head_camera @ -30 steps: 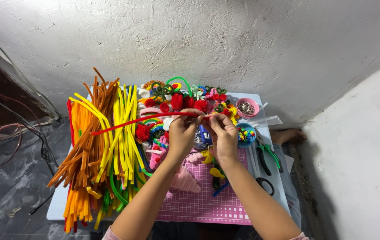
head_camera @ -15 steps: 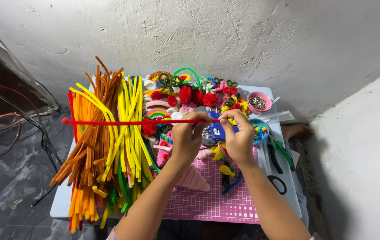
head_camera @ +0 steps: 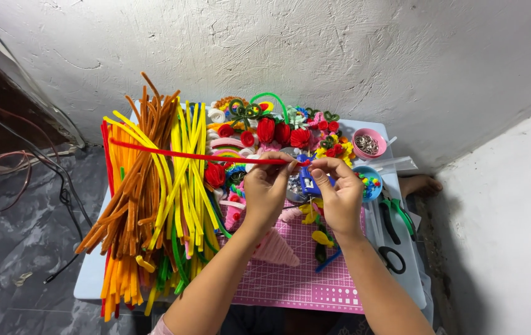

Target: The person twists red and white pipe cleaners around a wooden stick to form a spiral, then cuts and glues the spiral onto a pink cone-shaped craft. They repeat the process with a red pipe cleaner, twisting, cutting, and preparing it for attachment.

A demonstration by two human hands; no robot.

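Note:
A long red pipe cleaner (head_camera: 197,155) stretches from my hands out to the left, above a heap of orange, brown and yellow pipe cleaners (head_camera: 153,192). My left hand (head_camera: 266,186) pinches it close to its right end. My right hand (head_camera: 340,192) pinches the very tip, right beside the left fingers. Both hands hover over a pink cutting mat (head_camera: 302,279) on a small pale table (head_camera: 91,279). Finished red pipe-cleaner flowers (head_camera: 281,131) lie beyond my hands.
A pink bowl of small metal rings (head_camera: 369,142) and a blue bowl (head_camera: 371,183) stand at the right. Green-handled pliers (head_camera: 396,217) and black scissors (head_camera: 392,257) lie by the right edge. A rough white wall (head_camera: 340,56) is behind; cables (head_camera: 17,180) trail on the floor.
The red pipe cleaner has tilted so its left end sits higher and slid rightward through my hands. Both hands stay close together at its right end.

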